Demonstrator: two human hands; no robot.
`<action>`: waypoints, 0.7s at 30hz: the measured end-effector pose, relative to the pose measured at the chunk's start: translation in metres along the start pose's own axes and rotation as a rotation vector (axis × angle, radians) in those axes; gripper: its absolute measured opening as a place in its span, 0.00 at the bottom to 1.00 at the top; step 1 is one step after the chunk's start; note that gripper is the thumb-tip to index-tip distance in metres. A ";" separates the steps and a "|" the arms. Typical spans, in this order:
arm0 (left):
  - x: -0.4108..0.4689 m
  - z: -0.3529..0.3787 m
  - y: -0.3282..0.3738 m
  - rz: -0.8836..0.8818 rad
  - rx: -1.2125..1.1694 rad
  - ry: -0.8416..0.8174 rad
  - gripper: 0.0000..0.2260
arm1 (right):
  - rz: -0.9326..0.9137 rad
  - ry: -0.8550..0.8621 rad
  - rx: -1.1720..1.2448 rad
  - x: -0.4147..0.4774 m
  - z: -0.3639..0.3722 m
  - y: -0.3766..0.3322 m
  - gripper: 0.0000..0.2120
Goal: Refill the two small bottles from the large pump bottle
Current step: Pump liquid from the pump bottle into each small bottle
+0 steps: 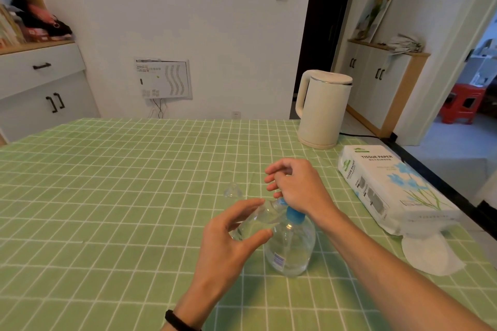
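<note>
Black wristband [176,317] in foreground; left hand [228,239] pinching small bottle [255,223] btwn thumb & fingers, tilted, mouth up against blue pump head [294,215] of large pump bottle [290,250], upright at centre-right of green-check table [107,196]. Right hand [298,188] atop pump, fingers loosely bent, gripping nothing. Best approach, prob.: keep mouth right under spout, press slow & short, watch fill level thru clear wall. Count: 1 small bottle in view (2nd not seen), 1 large bottle, 1 loose clear cap [232,189] just beyond, 1 kettle [322,110], 1 tissue pack [390,185], 1 white pad [430,255].
</note>
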State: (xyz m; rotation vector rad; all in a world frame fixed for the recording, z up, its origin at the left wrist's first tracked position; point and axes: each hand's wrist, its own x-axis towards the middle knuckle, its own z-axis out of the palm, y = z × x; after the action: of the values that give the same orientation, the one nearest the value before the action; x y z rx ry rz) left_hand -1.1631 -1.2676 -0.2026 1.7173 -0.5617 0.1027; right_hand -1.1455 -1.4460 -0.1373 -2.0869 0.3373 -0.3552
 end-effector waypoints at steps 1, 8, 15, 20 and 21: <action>0.000 0.000 0.000 0.003 0.005 0.000 0.22 | 0.002 0.004 -0.007 0.000 0.000 0.000 0.15; 0.001 -0.002 0.003 0.016 0.008 -0.013 0.21 | -0.040 -0.024 -0.100 0.002 -0.003 -0.007 0.10; 0.002 0.000 0.000 0.020 0.005 -0.011 0.21 | 0.006 -0.018 0.055 0.001 -0.003 -0.003 0.15; 0.002 0.002 -0.005 0.011 -0.004 -0.006 0.22 | 0.032 -0.031 0.049 0.000 -0.002 0.001 0.15; 0.001 0.002 -0.005 0.008 -0.002 -0.006 0.22 | 0.029 -0.025 0.045 0.000 -0.001 0.001 0.15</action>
State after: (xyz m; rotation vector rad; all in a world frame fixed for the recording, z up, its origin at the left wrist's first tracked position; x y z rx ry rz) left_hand -1.1602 -1.2692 -0.2070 1.7136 -0.5728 0.1028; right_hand -1.1457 -1.4478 -0.1375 -2.0382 0.3419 -0.3167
